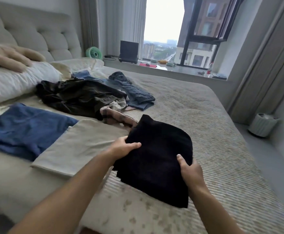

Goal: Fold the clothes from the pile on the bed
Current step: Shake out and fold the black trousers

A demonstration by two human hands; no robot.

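A folded black garment (156, 156) lies on the bed (205, 125) in front of me. My left hand (123, 148) grips its left edge, thumb on top. My right hand (191, 169) grips its right edge, thumb on the cloth. Further back lies the unfolded pile (87, 97): a dark jacket, a plaid piece and blue jeans (134, 93). To the left lie a folded blue garment (24, 129) and a folded beige garment (80, 146), side by side.
White pillows (14, 81) and a plush toy (11, 56) sit at the tufted headboard on the left. A windowsill behind the bed holds a green fan (94, 52) and a laptop (128, 51). A pale bin (262, 124) stands on the floor to the right.
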